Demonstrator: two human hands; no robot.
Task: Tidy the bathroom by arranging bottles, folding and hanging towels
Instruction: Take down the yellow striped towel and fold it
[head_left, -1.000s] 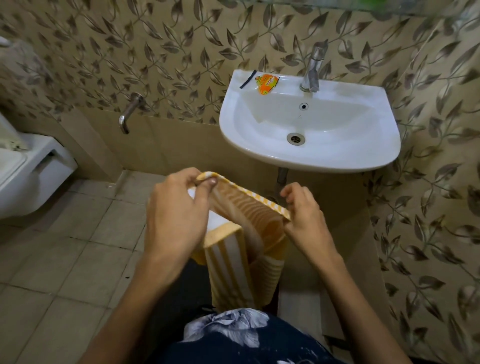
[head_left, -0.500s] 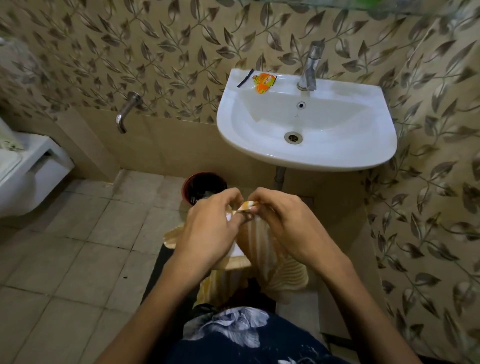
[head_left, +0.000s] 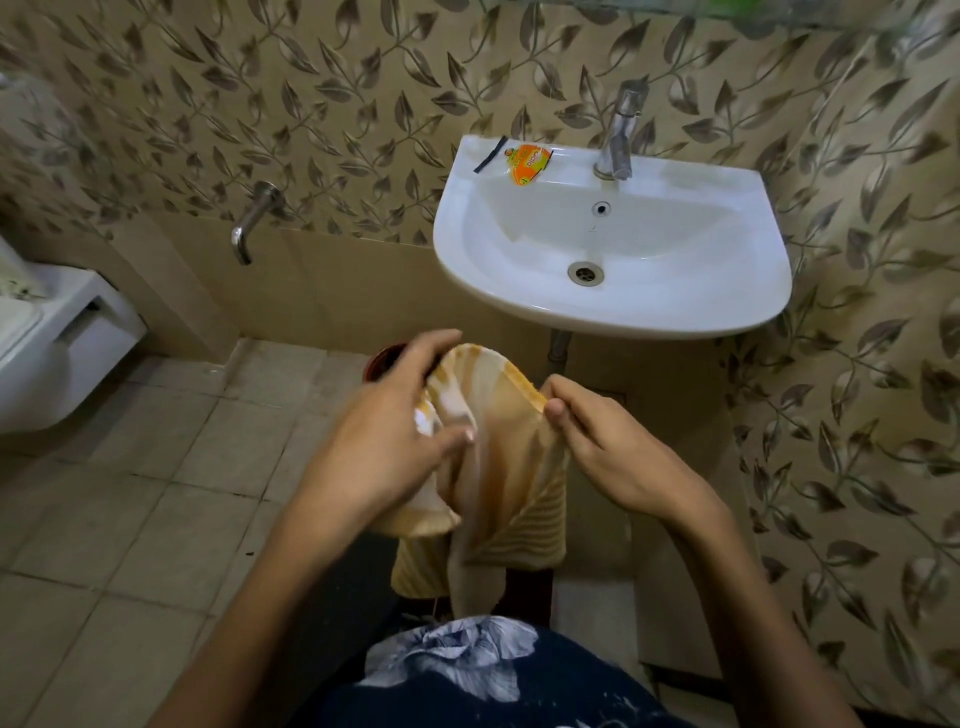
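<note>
Hands parted since earlier; left hand (head_left: 384, 415), right hand (head_left: 597, 441) pinch striped cloth towel (head_left: 498, 441).

We hold a yellow-striped towel (head_left: 498, 457) below the white sink (head_left: 675, 312). Our left hand (head_left: 384, 436) grips its left side; our right hand (head_left: 602, 441) pinches its top edge.

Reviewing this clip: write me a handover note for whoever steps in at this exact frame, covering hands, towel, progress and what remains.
Left hand: holds the yellow-striped towel at its left side.
Right hand: pinches the towel's top edge at the right.
Towel: held in front of the body below the sink, part-folded, lower end hanging loose.
Done: fold begun.
Left: finish the fold, hang the towel. No bottles or towel rail in view.
</note>
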